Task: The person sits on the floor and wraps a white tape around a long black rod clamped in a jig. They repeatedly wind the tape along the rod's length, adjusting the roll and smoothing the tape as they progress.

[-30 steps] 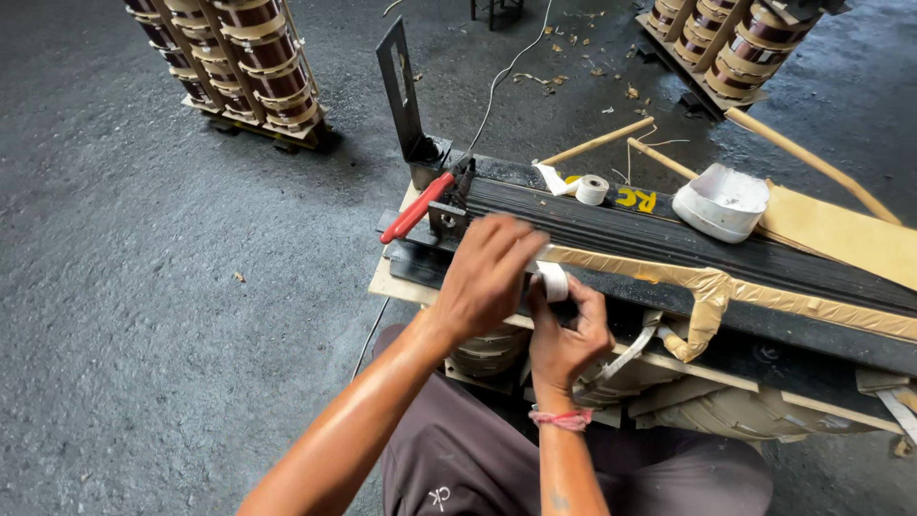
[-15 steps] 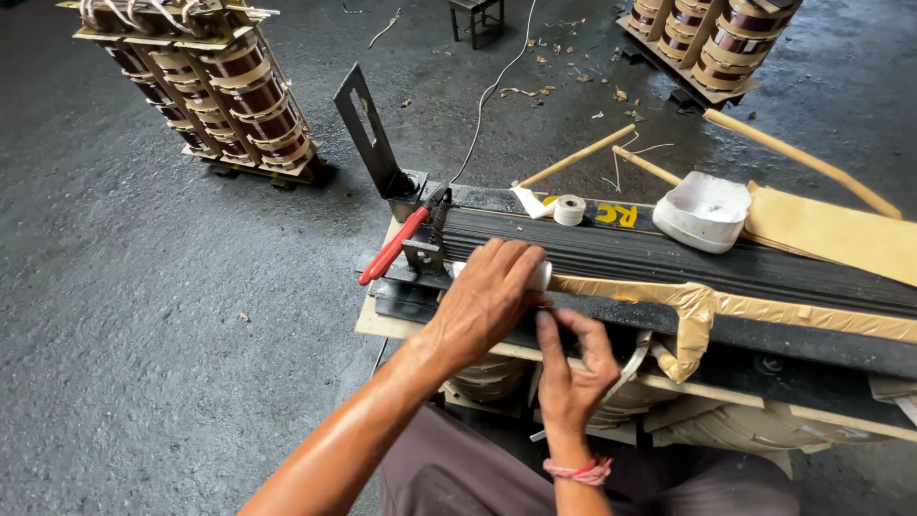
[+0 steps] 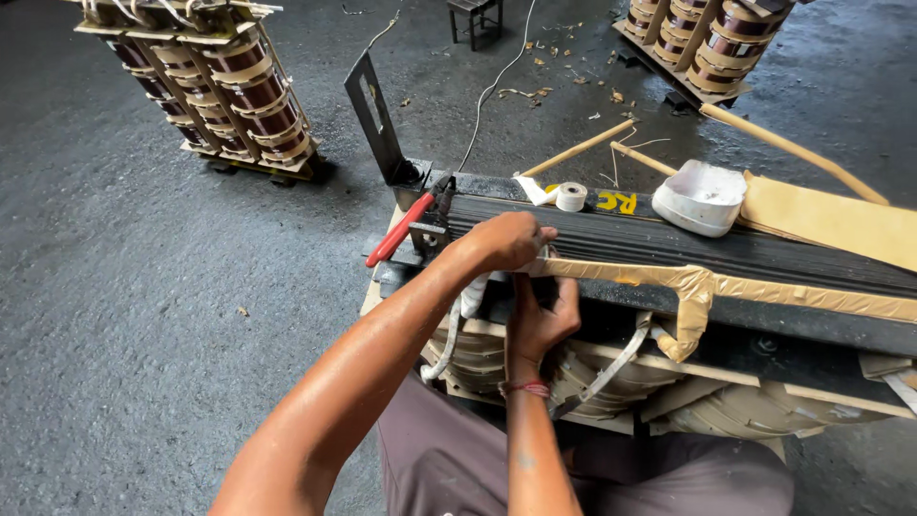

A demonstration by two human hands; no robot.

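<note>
A long black laminated core (image 3: 669, 234) lies across a low stand, with a tan paper band (image 3: 726, 285) running along its near edge. My left hand (image 3: 506, 239) rests on top of the core at the band's left end, fingers curled over the edge. A white tape strip (image 3: 468, 301) hangs down from under it. My right hand (image 3: 540, 320), with a red thread at the wrist, reaches up from below and pinches at the same spot. What lies between the two hands is mostly hidden.
Red-handled pliers (image 3: 401, 229) lie at the core's left end beside an upright metal bracket (image 3: 374, 115). On the core sit a small white tape roll (image 3: 571, 196) and a white bowl (image 3: 707, 196). Wound coil stacks (image 3: 239, 86) (image 3: 716, 38) stand on the floor.
Both hands have shifted from in front of the core up to its near edge. The white roll seen between them earlier is now hidden, with only a strip hanging.
</note>
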